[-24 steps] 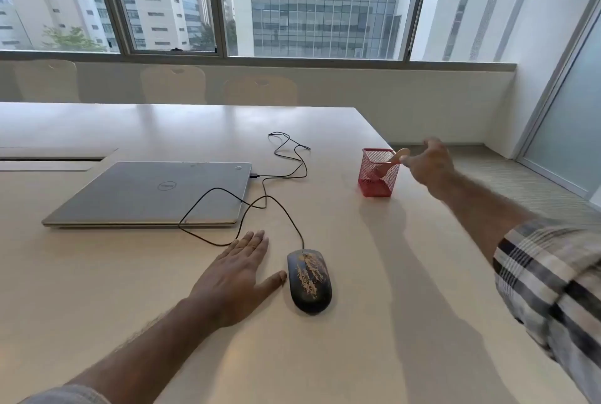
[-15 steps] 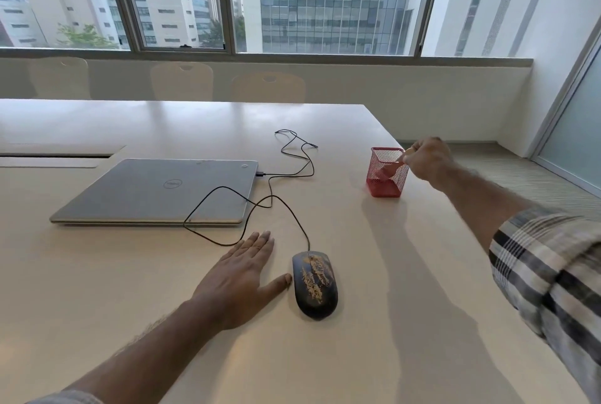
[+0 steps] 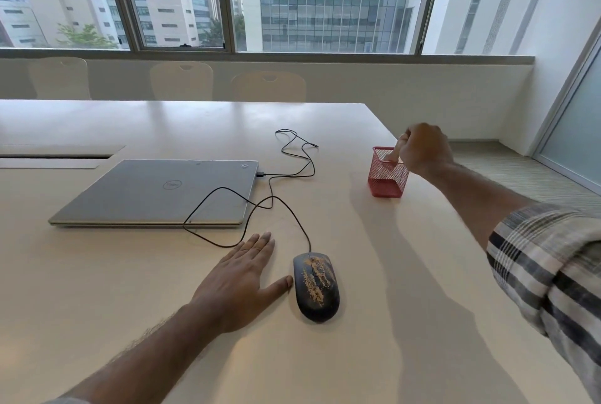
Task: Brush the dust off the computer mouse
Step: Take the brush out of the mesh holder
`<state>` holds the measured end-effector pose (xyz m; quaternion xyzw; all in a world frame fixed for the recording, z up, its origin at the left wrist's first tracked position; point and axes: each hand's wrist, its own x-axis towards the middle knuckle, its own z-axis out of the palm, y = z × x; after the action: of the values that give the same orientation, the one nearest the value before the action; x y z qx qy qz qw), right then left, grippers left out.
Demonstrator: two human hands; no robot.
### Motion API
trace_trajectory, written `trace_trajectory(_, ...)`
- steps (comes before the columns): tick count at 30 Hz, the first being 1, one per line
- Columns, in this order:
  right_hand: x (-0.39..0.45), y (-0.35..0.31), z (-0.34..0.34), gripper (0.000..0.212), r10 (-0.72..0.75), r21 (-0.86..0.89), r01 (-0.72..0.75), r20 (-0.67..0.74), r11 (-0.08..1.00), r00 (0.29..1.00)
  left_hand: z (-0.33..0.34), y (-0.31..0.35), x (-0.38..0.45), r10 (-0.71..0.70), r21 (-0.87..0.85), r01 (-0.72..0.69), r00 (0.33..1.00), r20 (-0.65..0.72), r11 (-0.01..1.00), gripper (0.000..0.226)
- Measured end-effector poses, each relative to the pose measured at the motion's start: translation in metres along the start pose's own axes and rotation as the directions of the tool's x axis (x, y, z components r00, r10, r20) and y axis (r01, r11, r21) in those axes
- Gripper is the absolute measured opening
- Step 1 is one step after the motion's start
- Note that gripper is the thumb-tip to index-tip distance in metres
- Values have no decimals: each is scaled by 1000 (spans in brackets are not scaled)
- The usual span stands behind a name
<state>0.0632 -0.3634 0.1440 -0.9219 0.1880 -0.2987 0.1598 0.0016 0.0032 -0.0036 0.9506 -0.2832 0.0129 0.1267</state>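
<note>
- Right now we have our left hand (image 3: 242,286) lying flat, palm down, on the pale tabletop (image 3: 374,338), fingers straight and close together, pointing away from us, holding nothing.
- Its thumb is spread out to the right, and the thumb tip sits just beside the left edge of the computer mouse (image 3: 316,286); we cannot tell whether it actually touches.
- Our right hand (image 3: 422,151) is stretched out well ahead and to the right, forearm bare, with a striped sleeve (image 3: 549,270) pushed up near the elbow.
- That hand is curled, knuckles up, around the pale handle of a brush (image 3: 397,150), directly over the red mesh pen holder (image 3: 387,177); the lower end of the brush is down inside the holder.
- We see the mouse lying on the tabletop close in front of us, dark, with streaks of tan dust across its top.
- It is well apart from the right hand and the pen holder, which stand farther back and to the right.
- Its black cable (image 3: 286,172) loops away to a closed silver laptop (image 3: 156,192), which lies beyond the left hand.
</note>
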Motion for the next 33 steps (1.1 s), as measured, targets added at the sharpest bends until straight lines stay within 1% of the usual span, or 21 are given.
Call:
trace_trajectory(1, 0, -3, -2, 13, -14, -16, 13, -10, 1000, 1000, 0, 0, 0, 1, 3, -1, 1000, -1, 1000, 95)
trace_trajectory(3, 0, -8, -9, 15, -33, -17, 32, -38, 999, 999, 0, 0, 0, 2, 5, -2, 1000, 0, 1000, 95)
trace_trajectory(4, 0, -9, -12, 14, -50, 0, 50, -62, 999, 997, 0, 0, 0, 2, 4, -2, 1000, 1, 1000, 94)
trace_trajectory(6, -3, -14, -22, 3, -87, 55, 95, -137, 994, 987, 0, 0, 0, 3, 4, -3, 1000, 3, 1000, 94)
trace_trajectory(8, -9, -20, -32, 8, -86, 134, 114, -196, 984, 977, 0, 1, 0, 0, -1, 0, 1000, 4, 1000, 94)
trace_trajectory(10, -19, -27, -40, 10, -38, 245, 95, -226, 965, 973, -1, 1, 0, -1, -2, 1, 1000, 8, 1000, 95)
trace_trajectory(12, -32, -32, -46, 9, 46, 383, 45, -226, 923, 973, -2, 1, 1, -1, -2, 1, 1000, 10, 1000, 95)
trace_trajectory(14, -47, -35, -49, 7, 155, 569, -37, -159, 821, 975, -3, 2, 0, 2, -6, -2, 1000, 9, 1000, 95)
trace_trajectory(17, -75, -33, -47, 10, 278, 777, -165, -14, 608, 960, -5, 3, -1, 2, -12, -2, 1000, -1, 1000, 95)
trace_trajectory(19, -97, -31, -43, 11, 338, 852, -237, 76, 466, 938, -5, 5, -2, -4, -12, 4, 1000, 1, 1000, 94)
trace_trajectory(21, -120, -30, -37, 16, 362, 890, -312, 185, 334, 914, -5, 7, -3, -12, -13, 13, 1000, 4, 1000, 94)
trace_trajectory(23, -142, -28, -31, 18, 362, 895, -396, 306, 206, 880, -5, 8, -4, -17, -14, 17, 1000, -1, 1000, 93)
trace_trajectory(25, -163, -26, -28, 11, 362, 881, -469, 416, 67, 834, -6, 9, -4, -19, -23, 19, 1000, -6, 1000, 92)
trace_trajectory(27, -178, -23, -27, 7, 365, 835, -541, 537, -102, 760, -6, 8, -6, -24, -41, 23, 1000, -18, 999, 90)
trace_trajectory(29, -192, -22, -27, 7, 325, 753, -601, 657, -266, 680, -6, 8, -8, -20, -69, 17, 999, -40, 997, 82)
trace_trajectory(31, -203, -22, -27, 6, 255, 667, -644, 742, -375, 620, -10, 9, -13, -4, -128, -5, 997, -75, 992, 71)
trace_trajectory(33, -214, -21, -26, 9, 199, 602, -675, 791, -426, 579, -16, 10, -18, -2, -275, -25, 995, -96, 961, 70)
